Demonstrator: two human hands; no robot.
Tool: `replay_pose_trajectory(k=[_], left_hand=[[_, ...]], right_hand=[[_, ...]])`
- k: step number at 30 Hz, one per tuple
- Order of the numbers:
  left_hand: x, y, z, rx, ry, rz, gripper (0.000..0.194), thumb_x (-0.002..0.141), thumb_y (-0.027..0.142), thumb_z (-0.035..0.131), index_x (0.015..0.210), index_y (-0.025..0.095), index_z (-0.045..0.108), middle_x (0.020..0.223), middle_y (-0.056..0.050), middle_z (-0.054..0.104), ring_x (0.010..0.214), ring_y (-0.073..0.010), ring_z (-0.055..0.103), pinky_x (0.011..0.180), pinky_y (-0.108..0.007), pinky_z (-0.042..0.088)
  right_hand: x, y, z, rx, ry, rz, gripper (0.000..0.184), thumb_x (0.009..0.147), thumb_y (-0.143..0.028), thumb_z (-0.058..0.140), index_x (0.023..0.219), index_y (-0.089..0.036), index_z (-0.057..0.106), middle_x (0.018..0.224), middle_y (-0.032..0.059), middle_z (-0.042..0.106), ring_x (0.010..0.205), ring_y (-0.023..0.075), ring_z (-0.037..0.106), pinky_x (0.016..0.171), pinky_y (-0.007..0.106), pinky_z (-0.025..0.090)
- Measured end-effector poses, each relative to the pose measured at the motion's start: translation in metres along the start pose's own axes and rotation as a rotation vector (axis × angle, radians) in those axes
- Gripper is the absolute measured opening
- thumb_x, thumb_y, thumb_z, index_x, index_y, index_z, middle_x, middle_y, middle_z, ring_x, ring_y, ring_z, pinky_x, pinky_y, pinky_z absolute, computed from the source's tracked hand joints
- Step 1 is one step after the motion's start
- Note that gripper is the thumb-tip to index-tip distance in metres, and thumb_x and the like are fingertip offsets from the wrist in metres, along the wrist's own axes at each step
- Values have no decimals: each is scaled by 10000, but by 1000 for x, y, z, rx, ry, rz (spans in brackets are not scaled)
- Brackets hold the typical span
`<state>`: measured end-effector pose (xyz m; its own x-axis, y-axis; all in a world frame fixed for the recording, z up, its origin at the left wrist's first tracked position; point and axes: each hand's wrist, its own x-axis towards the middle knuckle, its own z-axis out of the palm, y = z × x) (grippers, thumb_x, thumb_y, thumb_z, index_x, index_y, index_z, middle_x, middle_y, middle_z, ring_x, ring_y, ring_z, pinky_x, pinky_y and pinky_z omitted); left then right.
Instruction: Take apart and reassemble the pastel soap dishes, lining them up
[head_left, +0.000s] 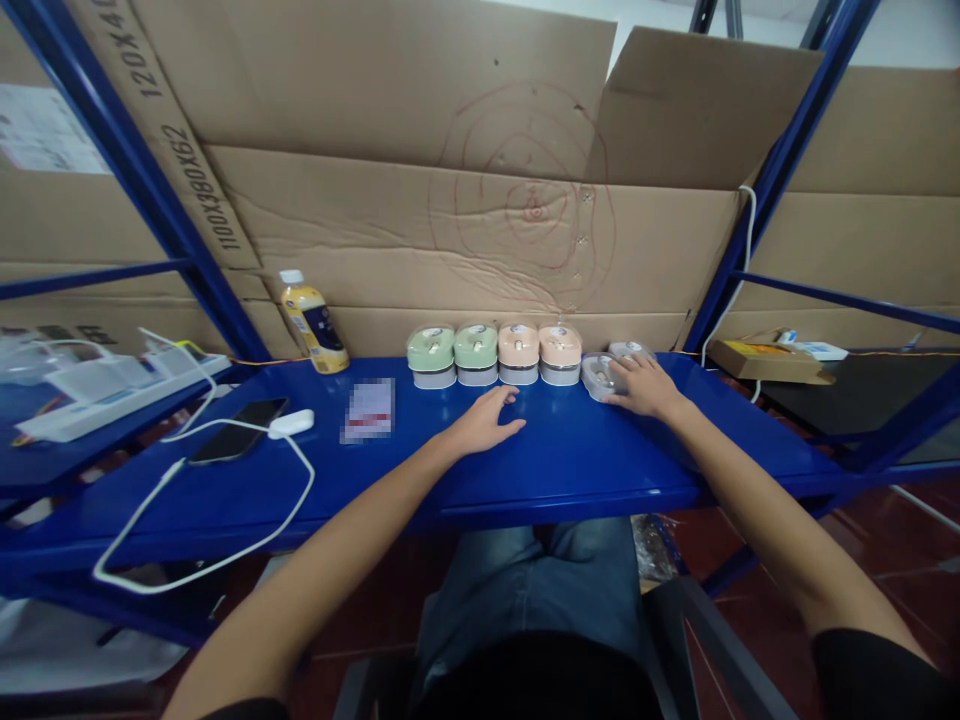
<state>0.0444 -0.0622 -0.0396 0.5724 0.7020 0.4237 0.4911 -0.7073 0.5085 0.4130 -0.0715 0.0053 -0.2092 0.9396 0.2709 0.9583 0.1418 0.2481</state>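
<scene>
Covering grey containers (pixel 598 382) by bench (pixel 574 455) rear edge, my right hand (pixel 641 385) is resting low for control, grip unclear; left hand (pixel 486 422) wide

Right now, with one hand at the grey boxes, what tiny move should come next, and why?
Perhaps the right hand should close gently around the nearer grey box: its thumb and fingers are right at that box's edge. The left hand looks empty, in front of the row, so it could help steady.

Cardboard panels (pixel 337 80) behind a blue workbench (pixel 525 480), dark red floor (pixel 885 545) below.
</scene>
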Motion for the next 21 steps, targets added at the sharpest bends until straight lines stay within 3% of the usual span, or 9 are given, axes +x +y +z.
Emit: replay_pose_trajectory(k=[6, 10, 13, 16, 21], left_hand=[[0, 1, -1, 9, -12, -1, 515, 900, 451, 683, 1321, 180, 563, 1301, -162, 671, 1226, -328, 670, 1090, -524, 538], [1, 1, -1, 9, -18, -1, 517, 901, 451, 684, 1321, 175, 565, 1302, -162, 670, 1227, -324, 670, 1093, -515, 539], [1, 1, -1, 8, -17, 1, 512, 893, 443, 693, 1314, 177, 571, 1296, -158, 669, 1223, -320, 671, 1093, -508, 541], [1, 2, -1, 11, -11, 1, 503, 888, 434, 697, 1303, 176, 579, 1279, -157, 673, 1215, -329, 674, 1085, -519, 542], [0, 3, -2, 2, -22, 3, 509, 897, 453, 688, 1310, 175, 581, 1291, -168, 668, 1223, -341, 671, 1087, -534, 539]], right_hand=[[49, -6, 14, -10, -29, 97, 740, 923, -574, 627, 1517, -153, 489, 1590, 195, 514, 1549, 414, 344, 1257, 545, 253], [57, -20, 8, 83, 93, 154, 668, 908, -436, 646, 1466, -97, 504, 1617, 233, 454, 1539, 403, 349, 1247, 512, 282], [61, -41, -7, 187, 208, 128, 638, 953, -475, 569, 1437, -64, 504, 1513, 269, 537, 1423, 382, 490, 1173, 462, 385], [71, -71, -23, 240, 216, 176, 758, 916, -640, 577, 1427, -85, 503, 1343, 266, 652, 1260, 409, 607, 1070, 499, 459], [91, -111, -28, 269, 233, 354, 820, 843, -667, 663, 1411, -92, 525, 1283, 299, 669, 1224, 455, 624, 1050, 579, 438]])
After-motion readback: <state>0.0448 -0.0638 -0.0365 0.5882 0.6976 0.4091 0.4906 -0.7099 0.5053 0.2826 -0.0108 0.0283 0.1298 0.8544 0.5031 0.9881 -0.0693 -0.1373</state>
